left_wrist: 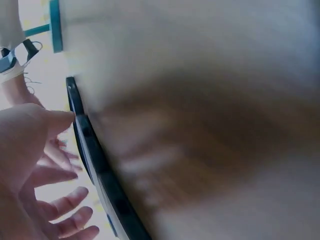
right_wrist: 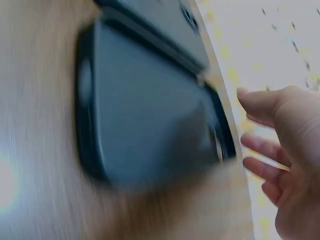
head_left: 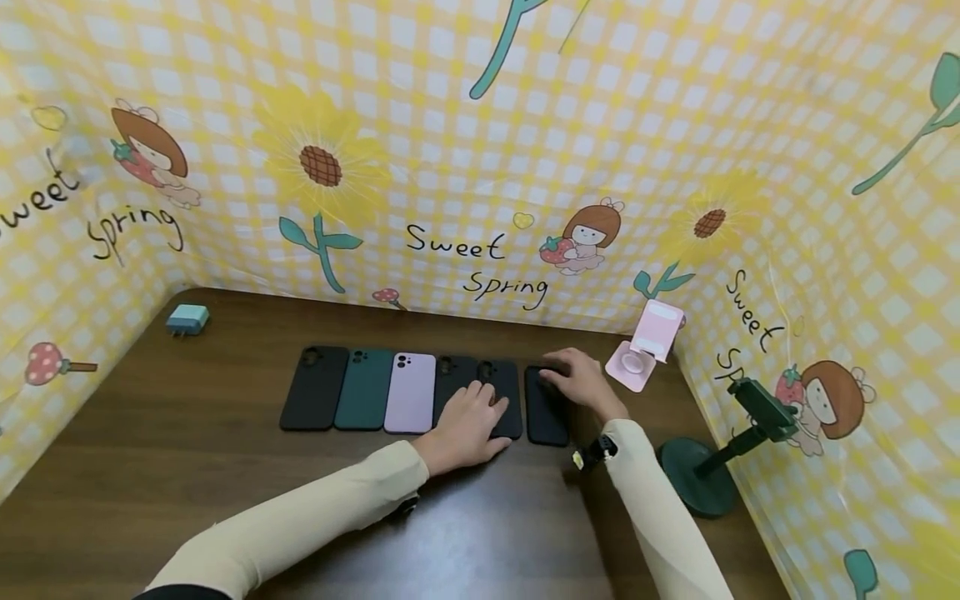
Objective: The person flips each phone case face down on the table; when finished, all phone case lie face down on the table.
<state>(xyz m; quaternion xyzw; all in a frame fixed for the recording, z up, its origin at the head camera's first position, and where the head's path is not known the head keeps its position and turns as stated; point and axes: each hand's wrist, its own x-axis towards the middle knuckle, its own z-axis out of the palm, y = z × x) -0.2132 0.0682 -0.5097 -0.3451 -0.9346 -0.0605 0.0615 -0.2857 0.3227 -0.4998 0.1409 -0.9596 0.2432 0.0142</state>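
Observation:
Several phone cases lie in a row on the table. From left come a black case [head_left: 313,388], a dark green case [head_left: 363,389] and a lilac case [head_left: 409,393], then two dark cases partly hidden under my left hand [head_left: 467,423]. Its fingers are spread, and the left wrist view shows nothing gripped. At the right end lies another dark phone case [head_left: 545,407], its hollow inside [right_wrist: 145,105] facing up in the right wrist view. My right hand [head_left: 583,382] hovers by this case's top edge, fingers loosely bent and holding nothing.
A pink folding stand [head_left: 654,333] stands at the back right. Nearer on the right is a dark green phone holder [head_left: 697,475] with a round base. A blue plug charger [head_left: 187,319] lies at the back left. Patterned yellow cloth [head_left: 450,167] encloses the table [head_left: 187,467].

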